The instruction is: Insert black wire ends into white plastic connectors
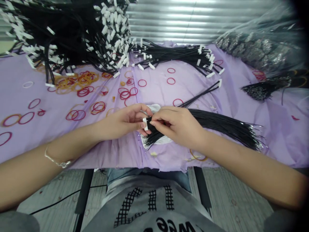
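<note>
From my remote seat, the biggest thing in view is a crumpled lilac cloth (217, 106) covering the table. At 11 o'clock from the hands sits a towering heap of black cables tipped with white rectangular connectors (72, 35). At 2 o'clock, a clear plastic bag (256, 42) holds a grey, glittery mass, too blurred for me to identify. A smaller bunch of white-tipped black cables (176, 54) lies at 12 o'clock, and a dark bundle with silvery ends (265, 88) lies at 3 o'clock.

At centre, a long bundle of black wires (217, 127) runs out toward 3 o'clock, over a white plastic sheet (154, 108). The right hand (176, 127) is pressed closed around the wires, pinching them between thumb and fingers. The left hand (123, 122) curls in from 9 o'clock, its fingertips pinching a small white connector (145, 124) right beside the right hand. Red and orange rubber bands (83, 91) lie scattered on the cloth.
</note>
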Motion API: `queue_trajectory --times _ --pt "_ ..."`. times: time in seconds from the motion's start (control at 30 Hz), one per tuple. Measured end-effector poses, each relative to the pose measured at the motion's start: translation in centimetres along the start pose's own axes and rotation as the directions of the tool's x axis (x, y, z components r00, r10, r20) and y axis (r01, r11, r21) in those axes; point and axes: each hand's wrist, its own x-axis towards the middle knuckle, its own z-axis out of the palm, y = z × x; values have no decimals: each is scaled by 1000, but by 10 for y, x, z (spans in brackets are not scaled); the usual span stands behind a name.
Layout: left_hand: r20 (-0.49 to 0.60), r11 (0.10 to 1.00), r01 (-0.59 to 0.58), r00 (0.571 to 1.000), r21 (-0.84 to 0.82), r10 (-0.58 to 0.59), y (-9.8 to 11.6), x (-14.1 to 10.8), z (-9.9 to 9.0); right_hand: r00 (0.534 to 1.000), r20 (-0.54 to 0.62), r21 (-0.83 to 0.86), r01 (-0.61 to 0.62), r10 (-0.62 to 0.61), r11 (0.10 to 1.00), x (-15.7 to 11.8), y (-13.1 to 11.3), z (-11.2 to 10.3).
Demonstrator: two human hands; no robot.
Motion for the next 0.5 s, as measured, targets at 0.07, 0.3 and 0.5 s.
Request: queue_trajectory --times 0.07,0.3,0.5 --pt "2 1000 -9 1000 -11 9 1 0 1 998 -33 0 46 -46 999 -1 1 -6" --pt "-17 999 16 1000 -29 -17 0 -2 1 990 136 -97 61 -48 993 0 6 -16" --pt "-22 1000 -3 1000 -15 3 -1 0 2 982 189 -152 51 -22 987 1 8 -18"
